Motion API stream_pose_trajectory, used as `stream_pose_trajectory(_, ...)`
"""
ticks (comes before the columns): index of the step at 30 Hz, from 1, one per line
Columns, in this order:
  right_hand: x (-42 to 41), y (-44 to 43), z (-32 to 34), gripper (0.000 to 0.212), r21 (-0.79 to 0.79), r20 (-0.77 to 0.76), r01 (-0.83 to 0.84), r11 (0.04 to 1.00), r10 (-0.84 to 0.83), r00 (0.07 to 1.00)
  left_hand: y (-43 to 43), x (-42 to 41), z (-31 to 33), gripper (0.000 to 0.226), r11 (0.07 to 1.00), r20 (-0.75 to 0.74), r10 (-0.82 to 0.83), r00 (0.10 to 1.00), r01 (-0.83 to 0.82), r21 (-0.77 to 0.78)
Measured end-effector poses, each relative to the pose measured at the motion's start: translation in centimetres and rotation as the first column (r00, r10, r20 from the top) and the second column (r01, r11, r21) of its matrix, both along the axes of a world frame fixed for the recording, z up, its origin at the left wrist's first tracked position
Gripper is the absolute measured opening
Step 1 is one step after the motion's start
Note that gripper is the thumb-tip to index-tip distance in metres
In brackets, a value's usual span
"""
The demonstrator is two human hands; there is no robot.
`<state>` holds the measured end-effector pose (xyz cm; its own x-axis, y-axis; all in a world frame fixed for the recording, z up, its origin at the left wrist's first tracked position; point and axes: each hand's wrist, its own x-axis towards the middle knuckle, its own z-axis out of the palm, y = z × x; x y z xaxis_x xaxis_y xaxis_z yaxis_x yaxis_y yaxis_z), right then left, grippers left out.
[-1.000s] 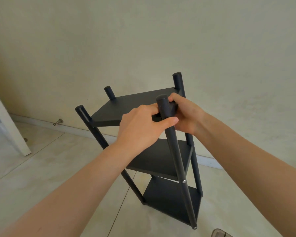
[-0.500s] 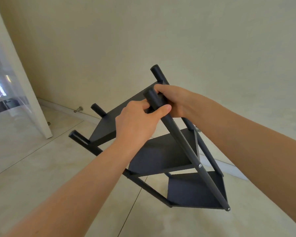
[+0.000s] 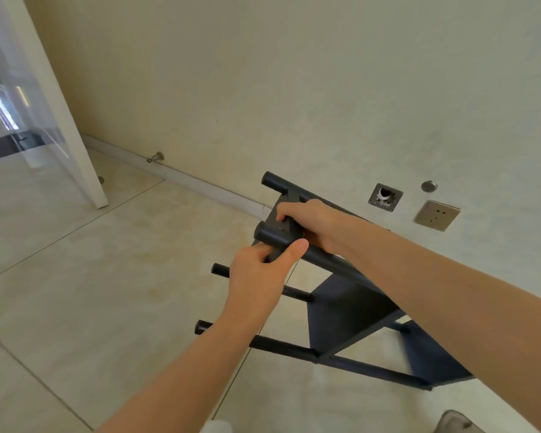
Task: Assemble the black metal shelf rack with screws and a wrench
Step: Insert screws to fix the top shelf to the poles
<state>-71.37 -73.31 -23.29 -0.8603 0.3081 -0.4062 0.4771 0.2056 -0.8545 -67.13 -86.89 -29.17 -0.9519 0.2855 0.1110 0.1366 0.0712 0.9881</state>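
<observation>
the black metal shelf rack [image 3: 350, 310] lies tilted far over, nearly on its side above the tiled floor [image 3: 107, 292]. its long axis runs from the four capped post ends by the hands down and away to the right, roughly along the skirting board [image 3: 200, 185]. the foot end sits low at the right (whether it touches the floor is hard to tell through the blur). the left hand [image 3: 263, 270] is closed round the nearest post [image 3: 272, 237] just behind its cap, thumb laid across the tube. the right hand [image 3: 313, 223] curls over the edge of the top shelf [image 3: 278, 218] between the two upper posts, touching distance from the left. both grips sit at the head end, so nearly the whole rack hangs to the right of them. my guess is that any further turn or lowering will pivot about the far foot end, with the right arm lying along the frame and nearer its weight.
</observation>
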Motion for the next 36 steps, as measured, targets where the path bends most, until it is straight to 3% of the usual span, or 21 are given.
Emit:
stream_pose_trajectory(6, -0.4, -0.1, -6.2, 0.009, 0.026, 0.088, -0.008, 1.0, 0.006, 0.996, -0.4, 0.4, -6.1, 0.052, 0.999, 0.161, -0.01, 0.987, 0.015, -0.029)
stream_pose_trajectory(9, -0.8, -0.4, -8.5, 0.01, 0.016, 0.126, -0.03, 0.999, 0.028, 0.992, -0.9, 0.3, -8.4, 0.073, 0.996, 0.236, -0.001, 0.972, 0.021, -0.084)
stream_pose_trajectory(16, -1.0, -1.5, -13.1, 0.012, -0.035, 0.221, -0.054, 0.998, 0.06, 0.973, -2.4, 0.8, -12.5, 0.051, 0.996, 0.422, -0.011, 0.906, 0.048, -0.078)
stream_pose_trajectory(21, -0.3, -2.0, -15.4, 0.011, -0.027, 0.261, -0.127, 0.991, 0.13, 0.956, -3.1, 1.8, -14.6, 0.069, 0.999, 0.519, -0.022, 0.854, 0.034, -0.014)
stream_pose_trajectory(36, -0.2, -1.0, -17.2, 0.018, 0.049, 0.246, -0.302, 0.952, 0.282, 0.927, -3.2, 2.6, -14.9, 0.068, 0.998, 0.563, -0.014, 0.826, -0.024, 0.059)
